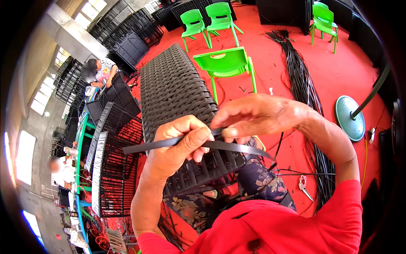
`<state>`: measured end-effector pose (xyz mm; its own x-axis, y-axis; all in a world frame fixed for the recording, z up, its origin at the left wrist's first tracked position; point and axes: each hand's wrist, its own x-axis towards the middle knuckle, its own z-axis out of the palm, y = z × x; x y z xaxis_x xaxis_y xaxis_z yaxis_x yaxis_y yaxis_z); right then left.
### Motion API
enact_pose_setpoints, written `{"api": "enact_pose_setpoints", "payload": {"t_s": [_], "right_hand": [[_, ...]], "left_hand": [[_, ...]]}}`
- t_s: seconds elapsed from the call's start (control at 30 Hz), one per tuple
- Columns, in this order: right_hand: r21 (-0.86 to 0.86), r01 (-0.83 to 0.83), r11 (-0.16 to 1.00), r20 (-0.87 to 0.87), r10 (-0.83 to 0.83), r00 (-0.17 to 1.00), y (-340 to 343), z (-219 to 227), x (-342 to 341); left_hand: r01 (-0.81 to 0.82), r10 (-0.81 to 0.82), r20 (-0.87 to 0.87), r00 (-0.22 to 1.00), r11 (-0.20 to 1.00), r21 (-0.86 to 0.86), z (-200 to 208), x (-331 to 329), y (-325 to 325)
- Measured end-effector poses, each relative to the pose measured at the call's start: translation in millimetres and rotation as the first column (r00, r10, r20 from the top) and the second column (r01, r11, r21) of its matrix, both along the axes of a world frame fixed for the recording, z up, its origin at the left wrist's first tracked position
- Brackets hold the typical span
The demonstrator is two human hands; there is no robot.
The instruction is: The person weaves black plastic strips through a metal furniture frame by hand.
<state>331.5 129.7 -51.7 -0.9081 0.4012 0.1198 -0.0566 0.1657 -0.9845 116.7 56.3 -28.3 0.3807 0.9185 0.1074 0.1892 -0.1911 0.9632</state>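
Observation:
A flat, dark grey weaving strip crosses in front of me at chest height. My left hand is closed around it, thumb on top, with one end sticking out to the left. On the other side my right hand pinches the strip between thumb and fingers, close to the left hand. A loop of the strip curves away below the right fingers. Beneath both hands lies a dark woven rattan piece, closely woven at its far part and showing bare frame bars nearest my lap.
Green plastic chairs stand beyond the woven piece. A long bundle of dark strips lies on the red floor at right, near scissors and a round stand base. Black frames fill the left; other people work there.

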Motion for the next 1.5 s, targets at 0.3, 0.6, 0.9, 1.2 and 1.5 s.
{"api": "enact_pose_setpoints", "payload": {"t_s": [0.3, 0.6, 0.9, 1.2, 1.5], "right_hand": [[-0.140, 0.338, 0.931, -0.104, -0.353, 0.930, 6.0, -30.0, 32.8], [-0.573, 0.471, 0.671, -0.212, -0.676, 0.705, -48.5, -135.8, 26.4], [-0.724, 0.418, 0.548, -0.238, -0.768, 0.595, -86.3, -209.6, -16.2], [-0.630, 0.508, 0.588, -0.347, -0.798, 0.493, -94.7, -210.2, -16.9], [-0.538, 0.562, 0.629, -0.396, -0.776, 0.490, -101.3, -194.1, 1.8]], "left_hand": [[0.051, -0.042, 0.128, 0.991, 0.997, -0.065, 0.4, -13.3, -25.4], [0.223, -0.106, -0.315, 0.943, 0.905, 0.363, -12.9, -19.0, -32.2], [0.262, -0.044, -0.384, 0.922, 0.801, 0.538, -19.5, -15.1, -34.6], [0.197, 0.002, -0.337, 0.942, 0.806, 0.557, -26.9, -14.4, -36.0], [0.149, 0.010, -0.308, 0.951, 0.859, 0.489, -23.8, -14.9, -38.4]]}}
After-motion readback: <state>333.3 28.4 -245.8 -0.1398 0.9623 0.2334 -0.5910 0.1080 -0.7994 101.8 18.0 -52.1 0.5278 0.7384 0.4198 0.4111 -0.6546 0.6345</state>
